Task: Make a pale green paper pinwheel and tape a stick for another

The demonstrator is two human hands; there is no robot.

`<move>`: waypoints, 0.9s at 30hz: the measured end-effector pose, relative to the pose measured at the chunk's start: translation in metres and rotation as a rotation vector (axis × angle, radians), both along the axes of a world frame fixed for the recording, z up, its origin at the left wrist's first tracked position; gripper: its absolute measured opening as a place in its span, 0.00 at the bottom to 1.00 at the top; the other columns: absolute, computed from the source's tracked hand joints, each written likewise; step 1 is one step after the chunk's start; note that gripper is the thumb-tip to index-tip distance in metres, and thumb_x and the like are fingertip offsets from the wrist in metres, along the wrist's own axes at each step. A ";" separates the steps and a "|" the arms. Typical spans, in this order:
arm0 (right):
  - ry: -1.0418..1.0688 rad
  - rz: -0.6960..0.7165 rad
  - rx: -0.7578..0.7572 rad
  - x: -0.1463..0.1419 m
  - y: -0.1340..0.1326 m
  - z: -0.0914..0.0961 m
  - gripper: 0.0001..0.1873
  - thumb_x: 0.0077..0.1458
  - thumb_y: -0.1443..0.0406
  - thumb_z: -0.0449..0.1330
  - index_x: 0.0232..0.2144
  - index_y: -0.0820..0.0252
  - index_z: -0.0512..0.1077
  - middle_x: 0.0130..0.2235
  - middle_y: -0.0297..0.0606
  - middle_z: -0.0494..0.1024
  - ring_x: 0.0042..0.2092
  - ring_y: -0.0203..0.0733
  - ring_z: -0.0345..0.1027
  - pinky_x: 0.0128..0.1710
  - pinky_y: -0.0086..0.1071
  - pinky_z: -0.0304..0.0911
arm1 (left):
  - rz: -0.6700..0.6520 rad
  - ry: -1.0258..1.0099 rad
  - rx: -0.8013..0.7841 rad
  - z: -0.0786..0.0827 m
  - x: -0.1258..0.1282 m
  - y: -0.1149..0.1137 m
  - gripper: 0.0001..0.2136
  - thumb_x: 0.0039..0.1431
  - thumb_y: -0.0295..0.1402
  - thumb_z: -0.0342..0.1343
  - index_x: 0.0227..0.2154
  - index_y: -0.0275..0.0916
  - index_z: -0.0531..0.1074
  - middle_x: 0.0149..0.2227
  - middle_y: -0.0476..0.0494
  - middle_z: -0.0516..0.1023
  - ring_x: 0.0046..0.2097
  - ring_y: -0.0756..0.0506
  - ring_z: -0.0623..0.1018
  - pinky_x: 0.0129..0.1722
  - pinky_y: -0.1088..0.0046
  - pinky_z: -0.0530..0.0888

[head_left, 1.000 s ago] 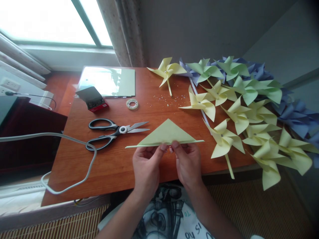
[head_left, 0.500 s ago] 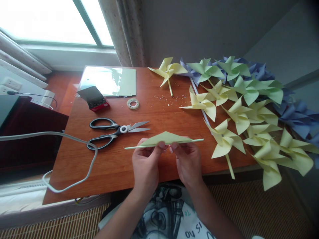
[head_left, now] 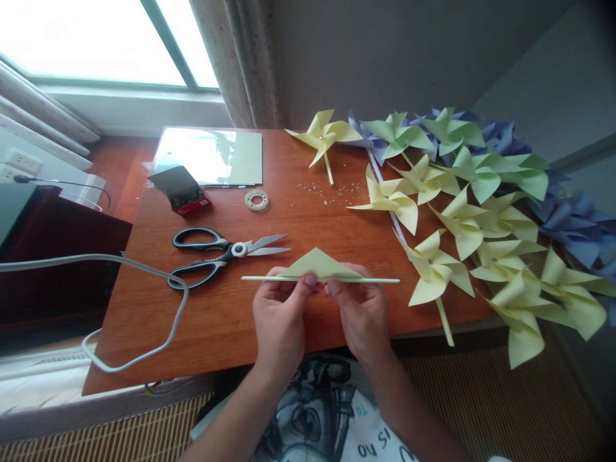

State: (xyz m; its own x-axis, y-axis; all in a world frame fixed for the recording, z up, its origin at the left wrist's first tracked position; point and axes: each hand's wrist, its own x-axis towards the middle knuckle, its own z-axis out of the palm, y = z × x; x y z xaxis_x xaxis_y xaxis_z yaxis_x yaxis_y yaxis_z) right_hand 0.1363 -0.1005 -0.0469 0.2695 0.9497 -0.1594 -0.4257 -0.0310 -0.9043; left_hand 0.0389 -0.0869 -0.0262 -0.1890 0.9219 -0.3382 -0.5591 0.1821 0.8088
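A pale yellow-green sheet of paper (head_left: 316, 262) is rolled into a thin tube along its near edge, with a triangular flap still showing on the far side. My left hand (head_left: 280, 314) grips the left half of the roll, thumb on top and fingers beneath. My right hand (head_left: 364, 313) pinches the right half the same way. Both thumbs lie close together near the middle, and the tube's thin ends stick out past each hand. Just beyond my left hand lie scissors (head_left: 239, 249) with black and grey handles, their blades parted.
Yellow pinwheels (head_left: 436, 266), green pinwheels (head_left: 397, 135) and purple pinwheels (head_left: 577, 224) crowd the right side. A tape roll (head_left: 256, 201), an opened small box (head_left: 185, 192) and a paper stack (head_left: 249, 159) lie farther back. A white cable (head_left: 180, 314) loops over the table's left side.
The paper tube has turned from a slight tilt to nearly level. The flap's point now stands a little farther away, while both hands keep their hold.
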 end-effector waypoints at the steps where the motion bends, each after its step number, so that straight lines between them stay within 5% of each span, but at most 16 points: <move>1: -0.001 0.006 0.012 0.000 0.000 0.000 0.08 0.53 0.63 0.71 0.36 0.56 0.79 0.35 0.34 0.80 0.35 0.38 0.72 0.38 0.32 0.70 | -0.001 0.000 -0.001 0.000 0.000 0.000 0.11 0.49 0.32 0.73 0.28 0.37 0.76 0.27 0.51 0.80 0.29 0.53 0.78 0.33 0.80 0.76; 12: 0.048 -0.033 -0.012 0.003 0.004 0.000 0.12 0.55 0.61 0.71 0.26 0.58 0.74 0.26 0.28 0.72 0.30 0.33 0.64 0.34 0.28 0.63 | -0.064 0.028 0.076 -0.009 -0.001 -0.007 0.08 0.50 0.29 0.72 0.30 0.38 0.78 0.30 0.49 0.82 0.31 0.52 0.80 0.36 0.79 0.77; 18: 0.022 0.063 0.090 0.003 -0.001 -0.001 0.06 0.56 0.66 0.69 0.38 0.52 0.79 0.38 0.33 0.78 0.39 0.39 0.72 0.39 0.32 0.69 | -0.038 0.055 0.045 -0.008 -0.002 -0.002 0.09 0.52 0.33 0.71 0.26 0.37 0.76 0.25 0.50 0.79 0.28 0.52 0.78 0.32 0.79 0.76; 23: -0.017 0.025 0.099 0.004 0.000 -0.005 0.02 0.57 0.66 0.69 0.33 0.54 0.79 0.34 0.31 0.76 0.35 0.36 0.69 0.36 0.31 0.66 | -0.057 0.065 0.050 -0.008 -0.003 -0.004 0.08 0.53 0.33 0.70 0.28 0.37 0.77 0.28 0.50 0.80 0.31 0.52 0.79 0.35 0.79 0.76; 27: -0.041 -0.020 0.043 0.005 0.002 -0.007 0.08 0.57 0.63 0.69 0.28 0.57 0.75 0.29 0.29 0.72 0.32 0.35 0.65 0.37 0.31 0.63 | -0.098 0.066 0.103 -0.009 -0.004 -0.008 0.06 0.52 0.29 0.71 0.30 0.39 0.79 0.33 0.49 0.82 0.34 0.51 0.80 0.38 0.78 0.76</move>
State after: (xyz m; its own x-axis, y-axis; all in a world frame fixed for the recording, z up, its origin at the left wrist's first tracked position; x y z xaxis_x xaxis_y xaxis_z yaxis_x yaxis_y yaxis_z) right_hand 0.1414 -0.0984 -0.0539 0.2941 0.9498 -0.1067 -0.3880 0.0167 -0.9215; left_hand 0.0351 -0.0947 -0.0350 -0.1148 0.9663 -0.2304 -0.4873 0.1473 0.8607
